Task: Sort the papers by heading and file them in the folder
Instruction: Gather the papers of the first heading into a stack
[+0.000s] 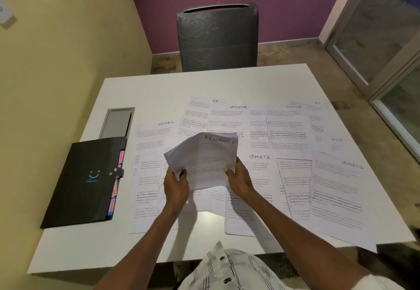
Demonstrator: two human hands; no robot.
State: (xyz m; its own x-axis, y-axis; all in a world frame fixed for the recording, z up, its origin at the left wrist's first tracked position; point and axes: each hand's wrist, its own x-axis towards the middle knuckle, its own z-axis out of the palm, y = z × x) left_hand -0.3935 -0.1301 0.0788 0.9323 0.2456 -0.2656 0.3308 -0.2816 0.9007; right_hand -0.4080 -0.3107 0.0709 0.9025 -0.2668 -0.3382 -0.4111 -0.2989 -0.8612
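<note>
Both hands hold the FINANCE sheets up over the counter, left hand and right hand each pinching a lower corner. Black folder sits closed on the left.

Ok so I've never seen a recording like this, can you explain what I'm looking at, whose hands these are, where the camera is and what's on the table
There is no machine here. A person wears a camera on the head, so the one picture looks forward and down over their own arms.

The left hand and right hand each grip a lower corner of a small stack of papers lifted above the table. The top sheet is headed FINANCE.

More printed sheets lie spread and overlapping on the white table. Handwritten headings show on some: ADMIN, HR and several marked SPORTS.

At the left lies a closed black folder with coloured tabs along its right edge. A grey chair stands at the far side.
</note>
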